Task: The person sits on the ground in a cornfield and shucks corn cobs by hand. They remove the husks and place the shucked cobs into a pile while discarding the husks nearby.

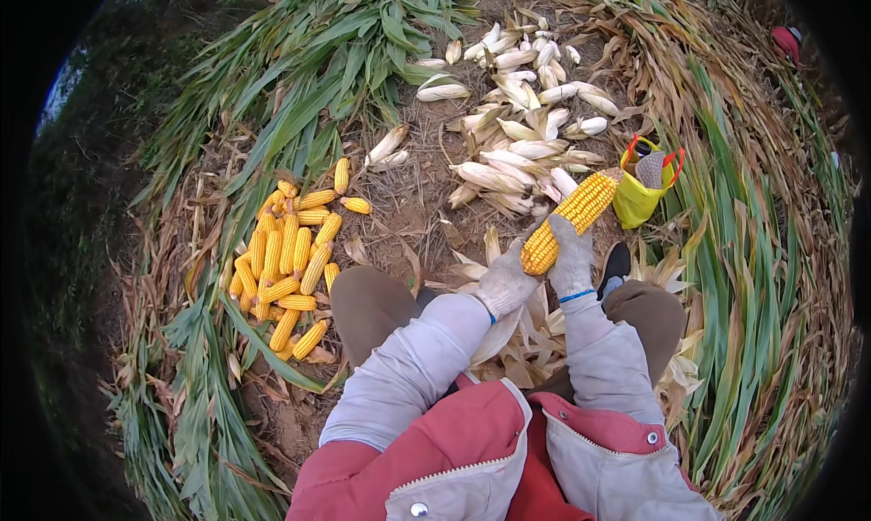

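A large husked ear of yellow corn [578, 215] is held at a slant in front of me, between both gloved hands. My left hand [509, 276], in a pale knit glove, is at the ear's lower left end, its fingers partly hidden. My right hand [570, 252], gloved alike with a blue cuff edge, grips the lower part from the right, thumb on the kernels. Stripped husks [527, 344] lie between my legs. Husked yellow ears [289, 249] are heaped beyond my left knee. Ears still in pale husks [524, 146] lie piled ahead.
A yellow bag with red handles [636, 197] stands right of the unhusked pile, with items inside. Cut green corn stalks [326, 78] lie at the upper left, and more stalks [735, 283] line the right side. A red object [787, 43] shows at the far upper right.
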`<state>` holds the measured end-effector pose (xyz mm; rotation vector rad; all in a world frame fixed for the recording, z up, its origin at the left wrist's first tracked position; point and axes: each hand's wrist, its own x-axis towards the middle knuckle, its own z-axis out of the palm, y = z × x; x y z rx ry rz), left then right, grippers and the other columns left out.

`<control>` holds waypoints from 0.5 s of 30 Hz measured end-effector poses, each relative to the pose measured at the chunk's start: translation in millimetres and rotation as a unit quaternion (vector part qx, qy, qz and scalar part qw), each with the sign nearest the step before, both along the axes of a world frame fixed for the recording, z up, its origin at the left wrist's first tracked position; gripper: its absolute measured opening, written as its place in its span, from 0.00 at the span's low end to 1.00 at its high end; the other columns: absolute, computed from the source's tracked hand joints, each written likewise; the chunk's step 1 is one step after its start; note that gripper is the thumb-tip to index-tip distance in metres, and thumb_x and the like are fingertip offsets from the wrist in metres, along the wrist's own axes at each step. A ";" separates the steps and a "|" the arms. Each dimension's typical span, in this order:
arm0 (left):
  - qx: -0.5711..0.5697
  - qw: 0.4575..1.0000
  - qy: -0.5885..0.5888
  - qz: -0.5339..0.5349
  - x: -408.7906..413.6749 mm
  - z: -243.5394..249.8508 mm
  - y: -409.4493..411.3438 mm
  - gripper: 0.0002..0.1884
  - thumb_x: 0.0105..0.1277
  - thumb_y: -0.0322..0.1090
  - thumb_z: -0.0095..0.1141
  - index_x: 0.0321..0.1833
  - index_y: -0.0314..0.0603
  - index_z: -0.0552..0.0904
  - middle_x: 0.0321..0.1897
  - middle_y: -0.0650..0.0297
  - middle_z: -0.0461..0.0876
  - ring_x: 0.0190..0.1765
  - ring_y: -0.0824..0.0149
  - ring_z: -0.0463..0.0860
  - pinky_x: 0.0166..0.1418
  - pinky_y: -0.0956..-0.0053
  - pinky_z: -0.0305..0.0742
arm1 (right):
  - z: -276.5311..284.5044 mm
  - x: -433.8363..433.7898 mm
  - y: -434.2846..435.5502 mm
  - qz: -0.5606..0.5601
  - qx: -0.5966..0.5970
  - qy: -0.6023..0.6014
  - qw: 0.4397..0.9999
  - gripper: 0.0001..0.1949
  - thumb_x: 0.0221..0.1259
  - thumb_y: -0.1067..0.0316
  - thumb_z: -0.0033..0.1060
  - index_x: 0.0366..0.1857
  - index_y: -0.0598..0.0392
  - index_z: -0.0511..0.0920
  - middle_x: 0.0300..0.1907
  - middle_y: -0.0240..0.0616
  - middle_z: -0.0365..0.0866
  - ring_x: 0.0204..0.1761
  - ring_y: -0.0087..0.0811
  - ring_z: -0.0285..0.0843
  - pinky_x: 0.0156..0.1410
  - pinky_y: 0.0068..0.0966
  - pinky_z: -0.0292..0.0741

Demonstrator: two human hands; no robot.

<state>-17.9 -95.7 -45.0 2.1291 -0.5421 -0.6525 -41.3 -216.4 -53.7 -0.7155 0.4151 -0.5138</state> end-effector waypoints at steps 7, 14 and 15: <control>0.033 0.997 -0.059 -0.035 0.5 -43.7 1.5 0.22 0.69 0.45 0.58 0.60 0.37 0.79 0.49 0.45 0.86 0.55 0.45 0.85 0.60 0.59 0.80 | -13.5 4.5 -19.7 0.079 -0.039 0.099 0.991 0.16 0.63 0.71 0.70 0.50 0.61 0.76 0.37 0.40 0.84 0.33 0.35 0.85 0.40 0.31 0.84; 0.087 0.963 -0.173 -0.188 7.5 -62.9 10.3 0.19 0.73 0.43 0.51 0.58 0.39 0.80 0.44 0.46 0.87 0.48 0.46 0.87 0.55 0.58 0.82 | -22.1 4.7 -22.2 0.097 -0.076 0.126 0.984 0.18 0.60 0.70 0.73 0.52 0.61 0.77 0.38 0.36 0.83 0.34 0.30 0.84 0.40 0.28 0.82; 0.088 0.965 -0.150 -0.197 8.5 -29.2 3.5 0.19 0.73 0.44 0.51 0.58 0.39 0.80 0.43 0.46 0.87 0.47 0.46 0.87 0.54 0.58 0.82 | -23.0 1.7 -26.9 0.080 -0.050 0.113 0.989 0.19 0.60 0.70 0.73 0.52 0.61 0.77 0.38 0.35 0.83 0.34 0.29 0.84 0.40 0.28 0.82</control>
